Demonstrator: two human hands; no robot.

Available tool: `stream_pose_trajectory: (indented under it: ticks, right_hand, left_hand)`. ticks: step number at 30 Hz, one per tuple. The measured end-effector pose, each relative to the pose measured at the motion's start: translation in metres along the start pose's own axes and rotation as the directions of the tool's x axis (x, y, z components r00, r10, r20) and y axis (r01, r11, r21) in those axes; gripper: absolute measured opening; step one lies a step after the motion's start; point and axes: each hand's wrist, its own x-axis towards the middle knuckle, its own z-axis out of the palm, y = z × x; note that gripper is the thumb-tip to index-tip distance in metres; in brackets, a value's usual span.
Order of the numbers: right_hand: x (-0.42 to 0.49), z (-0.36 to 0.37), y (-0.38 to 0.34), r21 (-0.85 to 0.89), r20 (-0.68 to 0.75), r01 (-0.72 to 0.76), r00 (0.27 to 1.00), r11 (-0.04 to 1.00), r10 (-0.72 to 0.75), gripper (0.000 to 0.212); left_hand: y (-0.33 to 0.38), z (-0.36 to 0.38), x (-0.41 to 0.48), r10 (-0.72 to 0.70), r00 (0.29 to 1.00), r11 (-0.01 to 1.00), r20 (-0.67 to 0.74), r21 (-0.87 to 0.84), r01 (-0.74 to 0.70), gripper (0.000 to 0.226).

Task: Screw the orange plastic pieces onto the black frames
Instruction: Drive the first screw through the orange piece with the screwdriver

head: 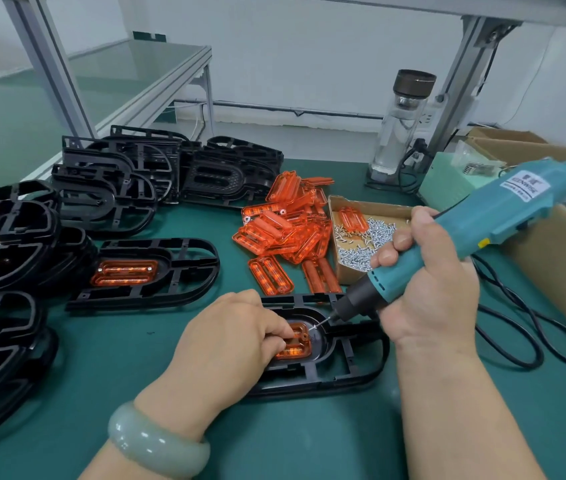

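Note:
A black frame (354, 365) lies on the green mat in front of me, with an orange plastic piece (297, 344) seated in its oval recess. My left hand (229, 344) rests over the frame, its curled fingers pressing down on the orange piece. My right hand (426, 282) grips a teal electric screwdriver (482, 226), tilted down to the left. Its bit carries a small screw (313, 328) just above the right hole of the orange piece. A pile of loose orange pieces (285, 223) lies beyond.
Another frame with an orange piece fitted (150, 271) lies to the left. Stacks of black frames (108, 181) fill the left and back. A cardboard tray of screws (364, 240) sits right of the orange pile. A glass bottle (399, 123), cables and cardboard boxes (551, 265) stand at right.

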Motion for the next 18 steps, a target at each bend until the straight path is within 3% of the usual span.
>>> stream_pose_trajectory:
  ticks: [18]
  right_hand:
    - [-0.004, 0.012, 0.003, -0.123, 0.039, -0.003, 0.999, 0.992, 0.008, 0.009]
  left_hand:
    - [-0.004, 0.005, 0.000, 0.023, 0.999, 0.998, -0.040, -0.062, -0.025, 0.018]
